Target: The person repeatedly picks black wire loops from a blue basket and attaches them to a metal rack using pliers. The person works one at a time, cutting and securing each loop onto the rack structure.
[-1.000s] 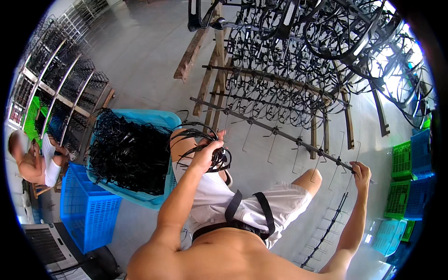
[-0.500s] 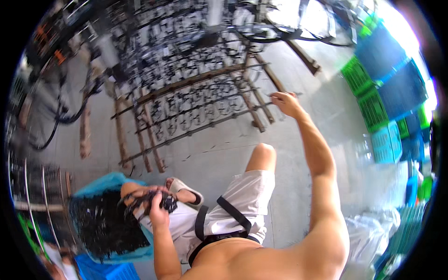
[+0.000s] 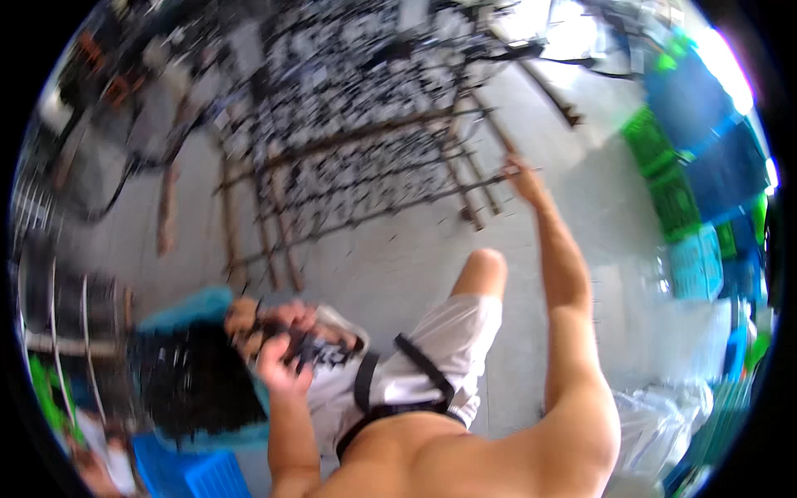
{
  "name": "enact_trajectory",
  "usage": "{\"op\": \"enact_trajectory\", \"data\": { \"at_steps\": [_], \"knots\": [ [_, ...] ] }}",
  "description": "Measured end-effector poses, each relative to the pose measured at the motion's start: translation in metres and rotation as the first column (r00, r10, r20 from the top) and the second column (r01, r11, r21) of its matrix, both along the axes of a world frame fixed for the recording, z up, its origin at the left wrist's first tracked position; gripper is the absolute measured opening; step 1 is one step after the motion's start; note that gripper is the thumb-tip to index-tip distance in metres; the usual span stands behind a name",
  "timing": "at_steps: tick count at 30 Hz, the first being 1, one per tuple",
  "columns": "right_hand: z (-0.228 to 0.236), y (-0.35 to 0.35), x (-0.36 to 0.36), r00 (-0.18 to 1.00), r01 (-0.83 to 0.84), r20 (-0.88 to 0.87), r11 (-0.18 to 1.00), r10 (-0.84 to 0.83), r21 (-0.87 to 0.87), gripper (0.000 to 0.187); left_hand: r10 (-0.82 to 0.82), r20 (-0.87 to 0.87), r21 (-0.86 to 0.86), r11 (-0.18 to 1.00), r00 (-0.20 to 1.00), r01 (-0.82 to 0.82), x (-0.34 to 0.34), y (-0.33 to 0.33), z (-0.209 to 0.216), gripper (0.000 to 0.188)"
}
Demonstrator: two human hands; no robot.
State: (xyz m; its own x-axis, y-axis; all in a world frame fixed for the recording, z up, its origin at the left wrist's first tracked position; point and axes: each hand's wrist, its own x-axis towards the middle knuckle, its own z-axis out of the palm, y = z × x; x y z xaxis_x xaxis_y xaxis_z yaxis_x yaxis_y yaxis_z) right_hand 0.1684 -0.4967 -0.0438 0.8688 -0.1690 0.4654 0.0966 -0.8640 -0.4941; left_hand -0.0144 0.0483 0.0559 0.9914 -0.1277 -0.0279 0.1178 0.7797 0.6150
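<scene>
My left hand (image 3: 284,365) is closed around a bunch of small black parts (image 3: 309,347), held above my left leg. Motion smears them, so their exact kind cannot be told. Beside that hand stands a container lined with a blue plastic bag (image 3: 187,300), filled with a heap of similar black pieces (image 3: 195,378). My right arm reaches far forward, and my right hand (image 3: 525,178) is closed at the right end of a thin dark rod (image 3: 374,216). That rod is the nearest one of a rack (image 3: 349,137) with rows of small dark pieces hanging from it.
Wooden posts (image 3: 168,212) stand left of the rack. Green crates (image 3: 664,166), blue sheets or boxes (image 3: 730,170) and a light-blue basket (image 3: 696,261) are stacked at the right. Clear plastic (image 3: 664,419) lies near my right side. A blue crate (image 3: 187,469) sits at lower left.
The view has shifted slightly, moving the rack up and right in the picture. My right hand stays at the rod's end. My left hand has shifted a little, still holding the black parts.
</scene>
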Motion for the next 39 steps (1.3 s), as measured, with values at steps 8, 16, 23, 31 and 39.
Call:
{"op": "enact_trajectory", "data": {
  "at_steps": [8, 16, 23, 31, 39],
  "knots": [
    [0.149, 0.268, -0.136, 0.656, -0.747, 0.112, 0.663, 0.747, -0.045, 0.059, -0.649, -0.261, -0.002, 0.740, 0.714, 0.672, 0.018, 0.003, 0.009, 0.026],
    [0.149, 0.380, -0.144, -0.283, -0.880, -0.417, -0.061, 0.864, 0.471, 0.112, -0.971, -0.105, 0.279, 0.181, 0.217, 0.943, 0.001, 0.001, -0.012, 0.033],
    [0.123, 0.372, -0.167, -0.172, -0.778, -0.484, 0.183, 0.858, 0.601, 0.118, -0.766, -0.475, 0.168, 0.403, 0.432, 0.900, -0.009, 0.024, 0.001, 0.063],
    [0.126, 0.362, -0.160, 0.412, -0.599, -0.258, 0.473, 0.874, 0.646, 0.082, -0.190, -0.003, 0.695, 0.706, 0.982, 0.139, -0.059, 0.104, 0.042, 0.055],
    [0.099, 0.407, -0.183, 0.296, -0.438, -0.155, 0.278, 0.943, 0.855, 0.042, 0.153, 0.148, -0.132, 0.982, 0.977, -0.134, -0.027, 0.018, -0.020, 0.074]
  ]
}}
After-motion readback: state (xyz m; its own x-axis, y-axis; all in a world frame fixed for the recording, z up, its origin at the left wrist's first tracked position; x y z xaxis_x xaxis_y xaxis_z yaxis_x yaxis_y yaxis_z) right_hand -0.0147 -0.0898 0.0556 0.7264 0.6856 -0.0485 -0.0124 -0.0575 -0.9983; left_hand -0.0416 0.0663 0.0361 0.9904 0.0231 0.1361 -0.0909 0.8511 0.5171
